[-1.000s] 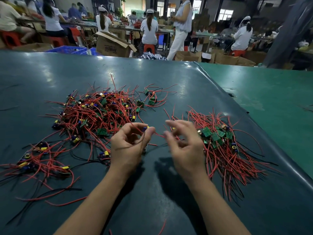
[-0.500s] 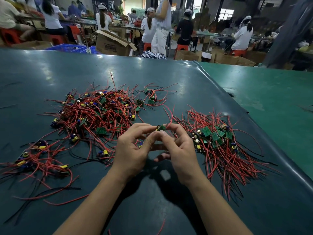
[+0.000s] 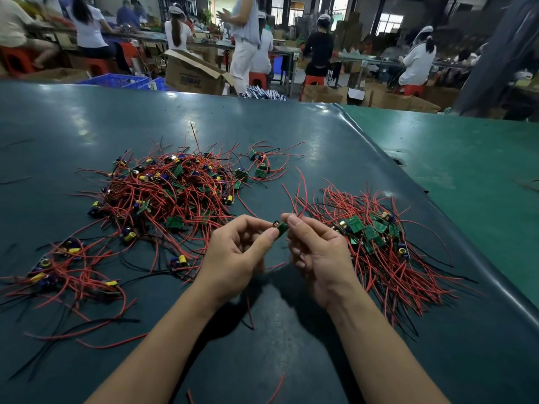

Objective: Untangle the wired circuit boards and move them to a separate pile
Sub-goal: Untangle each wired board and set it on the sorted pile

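A small green circuit board (image 3: 281, 228) with red wires is held above the dark mat between both hands. My left hand (image 3: 236, 252) pinches its left edge with thumb and forefinger. My right hand (image 3: 318, 252) pinches its right side, and red wires rise from that grip. To the left lies a tangled heap of wired boards (image 3: 172, 188) with red and black leads and yellow-topped capacitors. On the right sits a neater pile of boards (image 3: 376, 240), its wires fanned toward me.
A smaller tangle (image 3: 64, 269) lies at the near left, and a few boards (image 3: 259, 167) sit apart behind the big heap. The dark mat (image 3: 291, 345) ends at a raised seam on the right, beside a green surface (image 3: 466, 182). People work at benches behind.
My hands were apart with the left one holding a board; they came together at mid-table, and both now pinch one green board, lifted slightly higher than half a second ago.
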### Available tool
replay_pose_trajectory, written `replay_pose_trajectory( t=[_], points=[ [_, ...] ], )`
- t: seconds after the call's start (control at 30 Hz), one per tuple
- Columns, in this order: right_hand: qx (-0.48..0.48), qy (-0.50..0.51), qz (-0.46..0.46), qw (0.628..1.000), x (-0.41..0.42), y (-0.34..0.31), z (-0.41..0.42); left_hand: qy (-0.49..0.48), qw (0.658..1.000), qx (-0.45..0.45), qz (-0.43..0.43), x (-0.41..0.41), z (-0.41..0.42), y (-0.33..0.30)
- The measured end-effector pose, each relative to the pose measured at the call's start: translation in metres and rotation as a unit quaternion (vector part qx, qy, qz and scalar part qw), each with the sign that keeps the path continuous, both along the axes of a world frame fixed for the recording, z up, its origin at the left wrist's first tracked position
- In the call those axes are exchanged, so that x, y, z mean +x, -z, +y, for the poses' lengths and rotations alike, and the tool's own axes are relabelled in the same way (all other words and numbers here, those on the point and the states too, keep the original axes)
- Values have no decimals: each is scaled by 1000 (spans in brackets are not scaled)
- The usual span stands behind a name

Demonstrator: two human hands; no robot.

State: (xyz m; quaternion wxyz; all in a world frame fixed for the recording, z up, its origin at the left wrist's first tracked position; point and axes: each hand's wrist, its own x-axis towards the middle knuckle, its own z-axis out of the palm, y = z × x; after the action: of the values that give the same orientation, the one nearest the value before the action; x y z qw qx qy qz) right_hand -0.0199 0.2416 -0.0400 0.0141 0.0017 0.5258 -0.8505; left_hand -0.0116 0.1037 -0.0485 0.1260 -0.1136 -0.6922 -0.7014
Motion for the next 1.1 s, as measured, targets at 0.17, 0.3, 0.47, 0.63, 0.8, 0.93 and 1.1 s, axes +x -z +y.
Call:
replay_pose_trajectory(
  t=[0.17, 0.3, 0.47, 0.63, 0.8, 0.93, 1.1],
  points=[
    [-1, 97, -7, 995, -5, 0, 4, 0, 999, -11, -34, -3, 0, 4],
    [-49, 190, -5, 980, -10, -5, 20, 31, 999, -14, -35, 0, 0, 1],
    [-73, 267, 16, 961, -13, -8, 30, 74, 996, 6, -57, 3, 1, -1],
    [-119, 269, 6, 956, -11, -8, 34, 78, 990, 104, -56, 1, -4, -4],
    [-60, 97, -57, 992, -9, -6, 22, 73, 981, 170, -58, -5, -10, -1],
    [21, 79, -63, 995, -8, -5, 17, 15, 972, 231, -48, -9, -11, -3],
    [160, 3, -2, 987, 0, -3, 13, -57, 966, 251, -40, -12, -16, -6]
  ],
)
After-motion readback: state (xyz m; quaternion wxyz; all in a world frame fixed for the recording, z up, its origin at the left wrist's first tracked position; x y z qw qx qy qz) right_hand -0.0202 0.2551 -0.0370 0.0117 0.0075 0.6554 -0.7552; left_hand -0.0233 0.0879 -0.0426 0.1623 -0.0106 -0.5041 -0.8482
